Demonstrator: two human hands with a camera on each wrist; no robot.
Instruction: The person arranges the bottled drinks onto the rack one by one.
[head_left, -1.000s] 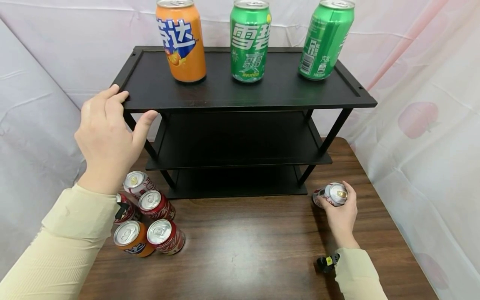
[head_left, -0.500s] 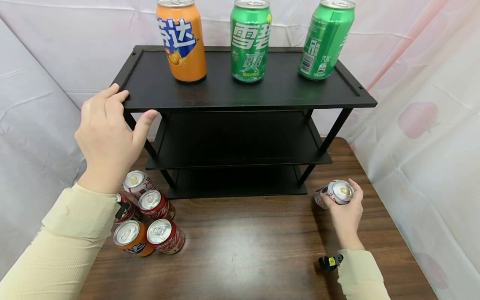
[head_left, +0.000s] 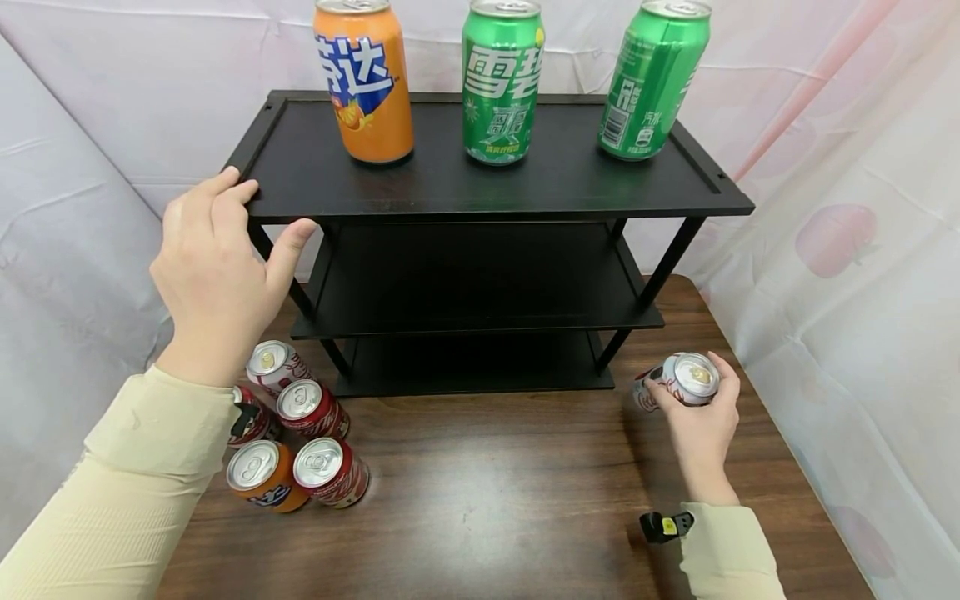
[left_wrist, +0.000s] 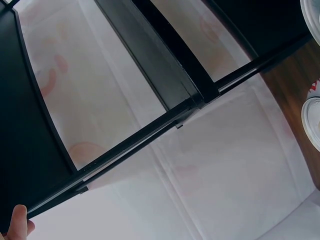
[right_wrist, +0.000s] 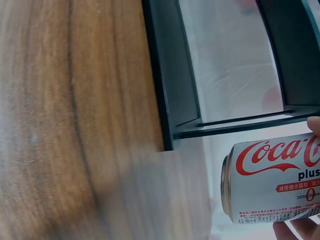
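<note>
My right hand (head_left: pixel 703 425) grips a white Coca-Cola Plus can (head_left: pixel 686 375), thumb on one side and fingers on the other. In the right wrist view its red lettering and bare bottom rim show, and the Coca-Cola can (right_wrist: pixel 275 180) appears raised off the table. My left hand (head_left: pixel 213 271) rests its fingertips on the left front corner of the black three-tier shelf (head_left: pixel 480 187), thumb stretched out away from the fingers. Only the fingertips (left_wrist: pixel 19 222) of that hand show in the left wrist view. On the top tier stand an orange Fanta can (head_left: pixel 367 92) and two green Sprite cans (head_left: pixel 501 92).
On the wooden table (head_left: pixel 487 500), left of the shelf, several soda cans stand close together: a white can (head_left: pixel 281 371), red cans (head_left: pixel 333 475) and an orange can (head_left: pixel 273 479). Pale curtains (head_left: pixel 847 333) hang behind and at both sides.
My right hand has moved slightly up and to the right with the white Coca-Cola can. My left hand and the other cans have stayed in place.
</note>
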